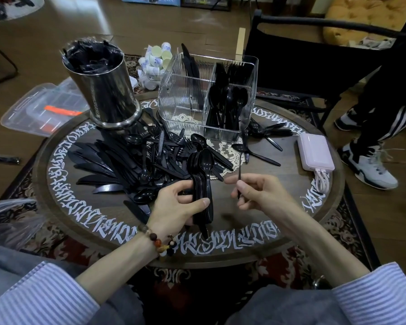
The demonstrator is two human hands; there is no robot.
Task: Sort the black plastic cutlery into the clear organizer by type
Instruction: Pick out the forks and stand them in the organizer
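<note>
Head view: left hand (174,205) fingers grip a spoon stack (203,184). Right hand (256,193) fingers pinch one spoon (240,160); beyond them stands the clear organizer (206,95).

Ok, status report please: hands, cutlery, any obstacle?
Left hand grips spoon stack. Right hand pinches one spoon. Organizer front-left compartment empty. Path clear.

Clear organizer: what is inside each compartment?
The clear organizer holds spoons front right, forks back right, knives back left. Its front-left compartment looks empty. Lower contents blur together.
</note>
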